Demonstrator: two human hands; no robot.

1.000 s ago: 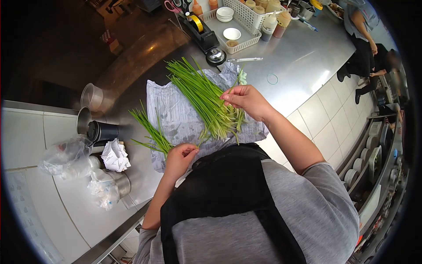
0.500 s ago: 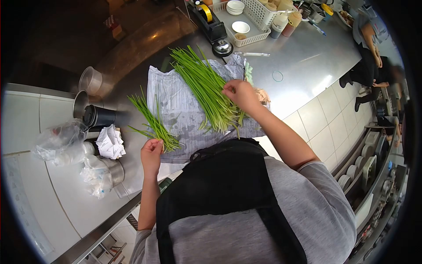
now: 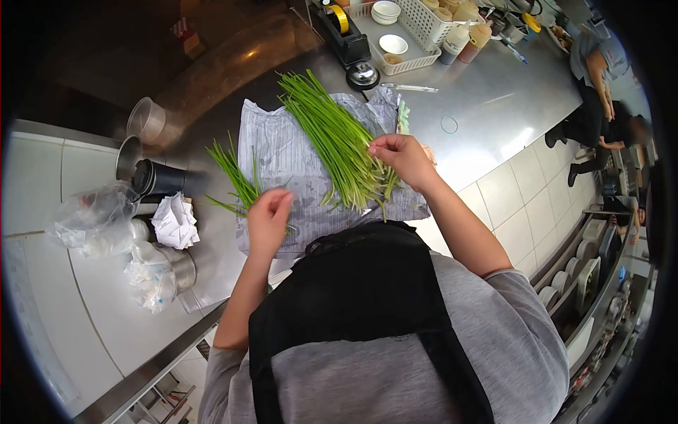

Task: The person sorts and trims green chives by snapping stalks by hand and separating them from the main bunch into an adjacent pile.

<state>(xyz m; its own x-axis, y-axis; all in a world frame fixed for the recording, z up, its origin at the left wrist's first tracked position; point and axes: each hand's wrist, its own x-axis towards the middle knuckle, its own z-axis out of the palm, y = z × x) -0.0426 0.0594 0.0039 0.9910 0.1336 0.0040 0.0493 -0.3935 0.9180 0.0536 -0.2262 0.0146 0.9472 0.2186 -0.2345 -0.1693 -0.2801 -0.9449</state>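
Centrally, the large bunch (image 3: 332, 141) of green stalks lies slantwise on a creased grey sheet (image 3: 272, 155), its tips away from you and its pale ends towards your apron (image 3: 367, 297). To its left, the small bunch (image 3: 239, 177) lies across the sheet's left edge, partly on the bare table (image 3: 494, 99).

Your right hand (image 3: 405, 157) is at the right side of the large bunch, near the pale ends, thumb and forefinger drawn narrowly together; you cannot tell whether a stalk is between them. Your left hand (image 3: 270, 212), blurred, is over the lower part of the small bunch, fingers bent; you cannot tell whether it holds anything.

Beyond the sheet are a pen (image 3: 409, 88), a bell (image 3: 362, 75), a tape dispenser (image 3: 349, 46) and a basket (image 3: 404, 67) with white bowls (image 3: 393, 44). A thin green band (image 3: 448, 125) lies to the right. On your left are a black cup (image 3: 164, 178) and crumpled papers (image 3: 174, 221). At upper right, another person (image 3: 597, 60) stands beyond the table.
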